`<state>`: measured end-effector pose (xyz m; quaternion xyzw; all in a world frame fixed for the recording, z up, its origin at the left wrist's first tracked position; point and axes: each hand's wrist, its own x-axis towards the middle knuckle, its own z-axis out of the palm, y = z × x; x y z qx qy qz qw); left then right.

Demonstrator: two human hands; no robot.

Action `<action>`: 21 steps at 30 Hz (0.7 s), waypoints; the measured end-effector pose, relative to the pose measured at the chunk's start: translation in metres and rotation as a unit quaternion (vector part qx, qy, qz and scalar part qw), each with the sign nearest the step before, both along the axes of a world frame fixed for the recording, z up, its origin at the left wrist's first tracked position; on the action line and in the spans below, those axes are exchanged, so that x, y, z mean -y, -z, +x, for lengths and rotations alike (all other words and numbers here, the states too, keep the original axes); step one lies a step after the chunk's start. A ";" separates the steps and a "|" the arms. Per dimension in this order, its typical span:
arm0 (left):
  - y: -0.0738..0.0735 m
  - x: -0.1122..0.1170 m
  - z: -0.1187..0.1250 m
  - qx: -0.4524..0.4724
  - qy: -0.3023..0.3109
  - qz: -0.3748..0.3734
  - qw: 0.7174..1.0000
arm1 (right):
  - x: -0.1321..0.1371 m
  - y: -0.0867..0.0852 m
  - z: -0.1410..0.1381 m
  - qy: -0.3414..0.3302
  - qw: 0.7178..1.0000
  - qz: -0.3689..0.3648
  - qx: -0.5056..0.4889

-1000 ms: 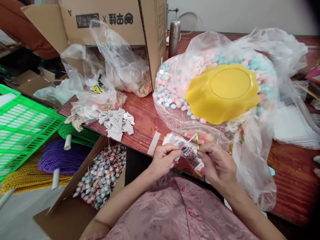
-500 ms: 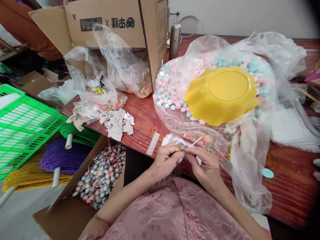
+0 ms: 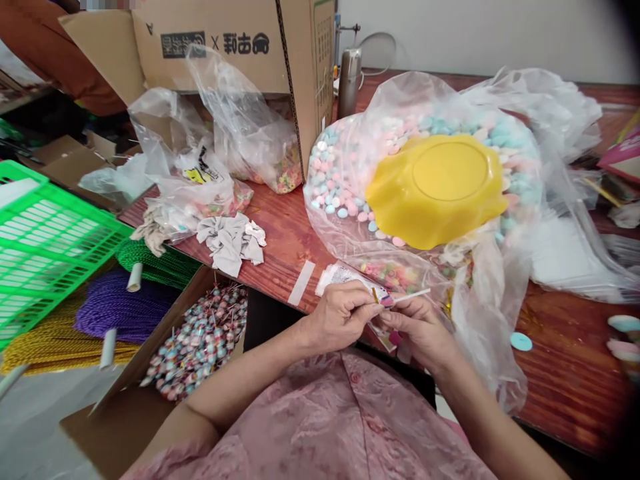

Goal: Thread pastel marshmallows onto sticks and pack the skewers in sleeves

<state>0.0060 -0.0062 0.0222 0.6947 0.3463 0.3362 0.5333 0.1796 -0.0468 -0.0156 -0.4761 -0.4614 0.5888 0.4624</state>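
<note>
Both hands meet at the table's front edge around a wrapped lollipop, whose white stick point(image 3: 414, 294) points right. My left hand point(image 3: 343, 319) is closed, with thumb and forefinger pinching by a short gold twist tie point(image 3: 375, 295). My right hand point(image 3: 423, 333) is closed on the lollipop below its stick; fingers hide most of the candy and wrapper. Pink and purple bits show between the hands. Just behind them lie printed clear wrappers point(image 3: 337, 275) and a bag of small colourful candies point(image 3: 390, 272).
A yellow wavy-edged bowl point(image 3: 435, 190) lies upside down on a bag of pastel discs point(image 3: 345, 193). A blue disc point(image 3: 521, 341) is at right. Crumpled cloth point(image 3: 230, 243) and a large carton point(image 3: 220, 47) stand left. Below are a box of lollipops point(image 3: 195, 347) and a green basket point(image 3: 60, 247).
The white stick has swung from pointing up to lying nearly level toward the right. My right hand has turned and moved slightly down; the view has shifted a little.
</note>
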 end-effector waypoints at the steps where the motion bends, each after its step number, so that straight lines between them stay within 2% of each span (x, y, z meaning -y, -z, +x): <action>1: -0.001 -0.001 -0.001 -0.005 0.023 -0.011 1.000 | -0.003 -0.005 0.006 -0.045 0.999 0.007 0.024; 3: -0.004 -0.005 -0.004 -0.009 0.074 -0.097 0.992 | -0.005 -0.018 0.015 -0.113 0.981 0.091 0.126; 4: -0.005 -0.007 -0.006 -0.014 0.105 -0.170 0.980 | -0.003 -0.026 0.018 -0.130 0.958 0.171 0.192; 5: -0.007 -0.010 -0.008 -0.019 0.138 -0.248 0.959 | -0.001 -0.034 0.020 -0.137 0.920 0.265 0.256; 6: -0.010 -0.012 -0.010 -0.024 0.172 -0.320 0.931 | 0.003 -0.041 0.021 -0.133 0.870 0.359 0.309; 8: -0.016 -0.016 -0.012 -0.030 0.231 -0.417 0.879 | 0.012 -0.053 0.022 -0.130 0.770 0.502 0.372; 10: -0.022 -0.019 -0.012 -0.029 0.270 -0.453 0.849 | 0.021 -0.061 0.023 -0.152 0.707 0.566 0.396; 12: -0.025 -0.020 -0.010 -0.036 0.290 -0.471 0.832 | 0.027 -0.063 0.025 -0.189 0.670 0.592 0.406; 14: -0.024 -0.020 -0.007 -0.039 0.316 -0.482 0.816 | 0.030 -0.062 0.026 -0.221 0.640 0.610 0.411; 16: -0.019 -0.018 -0.005 -0.049 0.351 -0.486 0.799 | 0.030 -0.059 0.026 -0.235 0.628 0.616 0.414; 18: -0.012 -0.016 -0.003 -0.068 0.383 -0.477 0.788 | 0.028 -0.058 0.023 -0.235 0.638 0.608 0.409; 21: -0.003 -0.018 -0.002 -0.084 0.417 -0.446 0.787 | 0.024 -0.059 0.016 -0.235 0.662 0.596 0.390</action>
